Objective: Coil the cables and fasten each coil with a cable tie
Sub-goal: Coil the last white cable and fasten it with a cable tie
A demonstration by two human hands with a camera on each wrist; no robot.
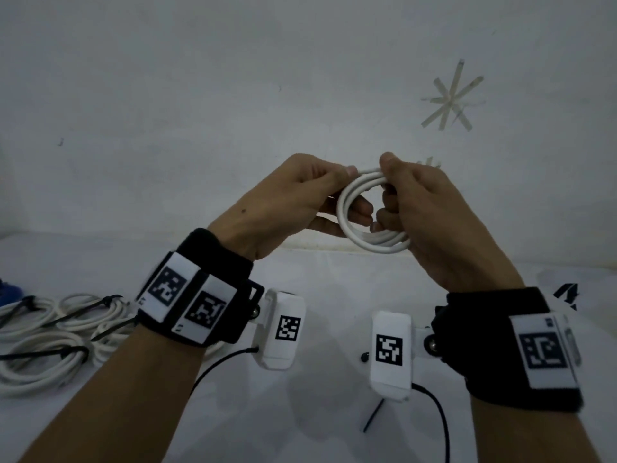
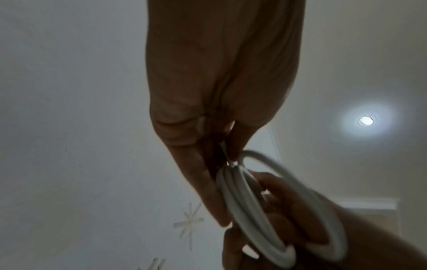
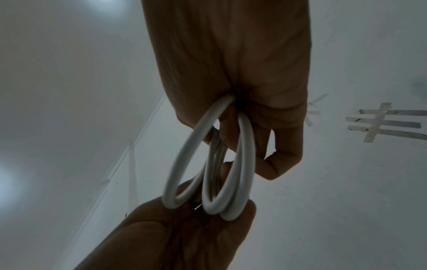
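A white cable coil (image 1: 364, 240) of several loops hangs in the air above the table, held between both hands. My left hand (image 1: 337, 187) pinches its upper left part between thumb and fingers. My right hand (image 1: 392, 192) grips the right side, thumb on top and fingers curled through the loops. The left wrist view shows the coil (image 2: 245, 210) edge-on below my left hand's fingers (image 2: 208, 182). In the right wrist view the loops (image 3: 245, 164) fan apart between my right hand (image 3: 231, 73) and my left hand (image 3: 184, 237). One loose black cable tie (image 1: 373, 416) lies on the table under my right wrist.
Several white coils (image 1: 50, 332) bound with black ties lie at the left of the white table (image 1: 317, 429). A blue object (image 1: 8, 290) shows at the far left edge. Tape strips (image 1: 449, 101) stick to the wall behind.
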